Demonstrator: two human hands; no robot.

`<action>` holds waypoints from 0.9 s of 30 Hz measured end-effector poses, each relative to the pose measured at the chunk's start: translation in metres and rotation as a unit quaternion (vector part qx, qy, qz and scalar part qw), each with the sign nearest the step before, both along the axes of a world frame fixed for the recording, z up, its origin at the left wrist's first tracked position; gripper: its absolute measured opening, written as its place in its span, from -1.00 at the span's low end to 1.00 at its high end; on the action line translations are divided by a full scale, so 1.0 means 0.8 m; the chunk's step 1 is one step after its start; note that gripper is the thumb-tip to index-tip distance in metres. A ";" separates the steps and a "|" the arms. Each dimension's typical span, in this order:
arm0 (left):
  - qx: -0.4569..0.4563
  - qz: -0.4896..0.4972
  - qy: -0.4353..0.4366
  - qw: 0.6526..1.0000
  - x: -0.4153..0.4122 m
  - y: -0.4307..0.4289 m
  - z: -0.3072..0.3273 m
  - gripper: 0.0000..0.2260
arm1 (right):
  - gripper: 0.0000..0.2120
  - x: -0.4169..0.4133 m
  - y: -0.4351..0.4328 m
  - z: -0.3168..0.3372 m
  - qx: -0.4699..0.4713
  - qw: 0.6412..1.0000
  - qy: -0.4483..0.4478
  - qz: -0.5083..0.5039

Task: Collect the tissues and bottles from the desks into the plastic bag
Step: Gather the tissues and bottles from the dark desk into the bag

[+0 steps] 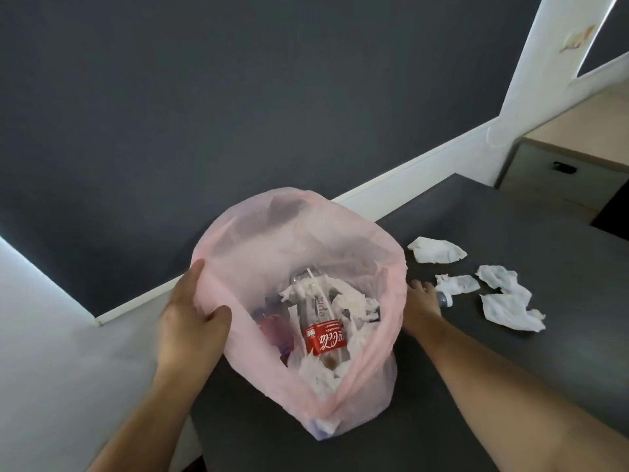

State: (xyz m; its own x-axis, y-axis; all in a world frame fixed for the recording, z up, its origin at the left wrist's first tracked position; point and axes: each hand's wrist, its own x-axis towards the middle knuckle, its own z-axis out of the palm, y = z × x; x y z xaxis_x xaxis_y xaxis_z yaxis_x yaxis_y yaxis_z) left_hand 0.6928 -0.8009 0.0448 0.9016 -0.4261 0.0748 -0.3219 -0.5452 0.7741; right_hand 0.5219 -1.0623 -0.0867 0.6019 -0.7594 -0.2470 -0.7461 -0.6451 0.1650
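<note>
Tissues and bottles are what we are gathering, and much of the haul already sits in the pink plastic bag (374, 253), which stands open on the dark desk (544, 352) right in front of us. Looking down through its mouth we see a clear bottle with a red label (323, 321) lying on a bed of crumpled white tissues (354, 311), with something reddish and purple beside it on the left that we cannot identify through the film. Our left hand (190, 321) pinches the bag's left rim, thumb inside and fingers outside, holding the mouth wide. Our right hand (422, 308) reaches past the bag's right side toward the desk; the bag hides most of it, so we cannot tell whether its fingers are spread or closed around anything. Just beside that hand lies a small grey bottle (444, 299), only its capped end showing, and it may well be what we are reaching for. Beyond it, four loose tissues remain on the desk: one far tissue (437, 250), one small tissue (457, 284) near the bottle, one right tissue (500, 277) and one large near tissue (510, 311). So we judge this desk partly cleared, with that bottle and these tissues left to go in. Whether other desks hold more, we cannot see from here.
</note>
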 end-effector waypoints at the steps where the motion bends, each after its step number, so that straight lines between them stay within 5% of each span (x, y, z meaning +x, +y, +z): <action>1: -0.003 -0.001 0.002 1.000 0.000 -0.002 -0.001 -0.37 | -0.46 -0.003 -0.001 -0.007 0.017 1.000 -0.017 -0.015; 4: -0.002 -0.006 0.011 1.000 -0.005 -0.008 0.003 -0.37 | -0.43 -0.017 -0.011 -0.005 0.089 0.977 -0.148 -0.127; 8: -0.004 -0.032 0.026 0.999 -0.015 -0.009 0.015 -0.38 | -0.42 -0.036 -0.017 0.070 0.146 0.838 -0.432 -0.301; 13: 0.023 -0.094 0.030 0.995 -0.036 0.006 0.036 -0.37 | -0.45 -0.041 0.027 0.223 0.106 0.599 -0.769 -0.197; 15: 0.042 -0.109 0.023 0.993 -0.050 0.011 0.045 -0.34 | -0.49 -0.036 0.063 0.271 0.122 0.566 -0.805 -0.132; 17: 0.045 -0.124 0.025 0.991 -0.067 0.016 0.052 -0.32 | -0.52 -0.021 0.102 0.291 0.174 0.636 -0.745 -0.104; 19: 0.031 -0.141 0.028 0.989 -0.083 0.025 0.060 -0.33 | -0.42 -0.003 0.138 0.275 0.207 0.757 -0.613 -0.092; 22: 0.026 -0.160 0.030 0.986 -0.099 0.033 0.064 -0.34 | -0.29 0.020 0.172 0.208 0.109 0.914 -0.386 -0.059; 25: 0.028 -0.156 0.022 0.987 -0.101 0.047 0.065 -0.32 | -0.20 0.018 0.185 0.166 0.016 0.956 -0.293 -0.030; 27: 0.021 -0.150 0.019 0.988 -0.100 0.057 0.069 -0.37 | -0.32 0.007 0.175 0.153 -0.029 0.960 -0.278 -0.028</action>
State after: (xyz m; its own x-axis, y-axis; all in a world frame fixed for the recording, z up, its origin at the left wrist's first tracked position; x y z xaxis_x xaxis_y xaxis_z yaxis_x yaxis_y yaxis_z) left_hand 0.6126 -0.7553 0.0998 0.7359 -0.6768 0.0203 -0.4456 -0.4616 0.7670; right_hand 0.5271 -0.9221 0.0357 0.5859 -0.7973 0.1449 -0.7625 -0.6029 -0.2348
